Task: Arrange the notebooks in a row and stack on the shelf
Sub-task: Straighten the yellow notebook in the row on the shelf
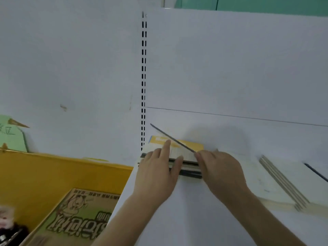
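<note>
A stack of notebooks [188, 167] lies on the white shelf [195, 210], close to the back panel and the slotted upright. Its top notebook has a yellow and white cover [186, 144]. My left hand [158, 176] rests on the stack's left front, fingers extended, index finger on the top cover. My right hand [221, 171] pinches a thin notebook [172, 138] by its near corner; I see it edge-on, tilted up over the stack toward the back left.
More notebooks [282, 181] lie flat on the shelf at the right, pale spines showing. A yellow bin [53, 174] at the lower left holds a brown printed book [79, 215]. A slotted upright [143, 82] divides the white back panels.
</note>
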A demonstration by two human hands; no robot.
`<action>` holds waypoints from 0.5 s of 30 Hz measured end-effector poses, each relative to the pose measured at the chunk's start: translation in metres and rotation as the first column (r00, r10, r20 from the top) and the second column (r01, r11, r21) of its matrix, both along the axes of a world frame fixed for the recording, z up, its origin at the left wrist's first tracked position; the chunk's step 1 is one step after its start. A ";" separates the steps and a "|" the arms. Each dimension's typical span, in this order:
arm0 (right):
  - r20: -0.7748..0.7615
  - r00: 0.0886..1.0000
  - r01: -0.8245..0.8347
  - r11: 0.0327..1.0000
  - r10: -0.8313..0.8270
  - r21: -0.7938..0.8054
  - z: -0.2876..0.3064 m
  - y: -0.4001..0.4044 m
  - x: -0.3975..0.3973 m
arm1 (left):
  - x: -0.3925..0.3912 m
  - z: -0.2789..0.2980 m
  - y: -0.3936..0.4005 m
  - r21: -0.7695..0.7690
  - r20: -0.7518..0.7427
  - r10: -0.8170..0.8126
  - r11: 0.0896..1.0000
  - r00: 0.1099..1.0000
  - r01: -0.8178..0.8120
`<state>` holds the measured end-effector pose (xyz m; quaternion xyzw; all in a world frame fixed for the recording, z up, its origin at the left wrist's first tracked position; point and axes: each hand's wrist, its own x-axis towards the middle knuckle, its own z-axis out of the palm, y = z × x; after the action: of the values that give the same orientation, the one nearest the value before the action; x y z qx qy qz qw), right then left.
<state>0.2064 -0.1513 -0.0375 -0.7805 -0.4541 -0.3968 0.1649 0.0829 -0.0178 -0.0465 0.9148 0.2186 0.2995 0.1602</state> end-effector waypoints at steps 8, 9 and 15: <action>-0.215 0.963 -0.160 0.987 0.162 0.029 -0.026 0.005 -0.072 | 0.000 0.005 -0.011 -0.573 0.336 -0.031 0.786 0.942 0.230; -0.213 0.963 -0.150 0.986 0.162 0.072 -0.024 0.002 -0.070 | -0.002 0.004 -0.006 -0.576 0.348 -0.011 0.786 0.937 0.223; -0.402 0.906 0.089 0.988 -0.133 -0.127 -0.020 -0.002 -0.021 | -0.029 -0.001 0.023 -0.627 0.343 0.037 0.753 0.939 0.200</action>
<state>0.1858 -0.1531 -0.0572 -0.8784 -0.3847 -0.2088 0.1921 0.0543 0.0056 -0.0473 0.7452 0.2382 0.3476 0.5168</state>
